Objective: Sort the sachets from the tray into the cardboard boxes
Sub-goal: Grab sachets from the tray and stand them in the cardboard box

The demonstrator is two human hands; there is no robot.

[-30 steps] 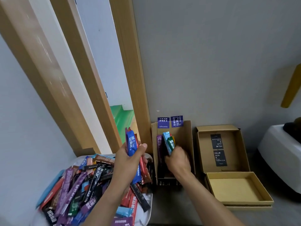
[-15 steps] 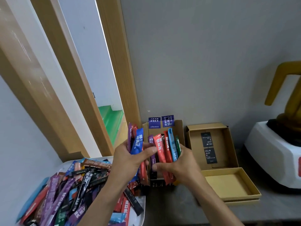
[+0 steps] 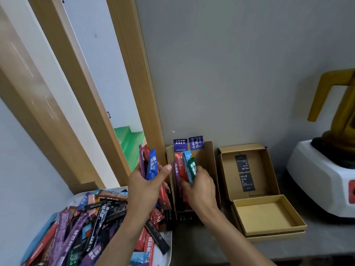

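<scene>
A white tray sits at the lower left of the grey tabletop. It is heaped with loose sachets in purple, black, red, blue and brown, lying crosswise over one another.

The left hand is raised over the tray's far right corner. Its fingers and thumb are curled round a bunch of sachets held upright, a blue one in front with purple and red ones behind it.

Just to the right stands the tall box, an open cardboard box set against the wall, with two blue labels at its top edge. The right hand reaches into this box, fingers curled round the lower parts of three upright, fanned-out sachets. These are a red sachet, a light blue sachet and a green sachet.

A purple sachet stands by the box's left wall, touching the red one. Whether the hand holds it too cannot be told.

Right of the tall box, near but apart, lies the flat box. Its lid is raised behind it and carries black labels.

At the far right stands a white appliance with a yellow jug on it. A wooden door frame rises just left of the tall box.
</scene>
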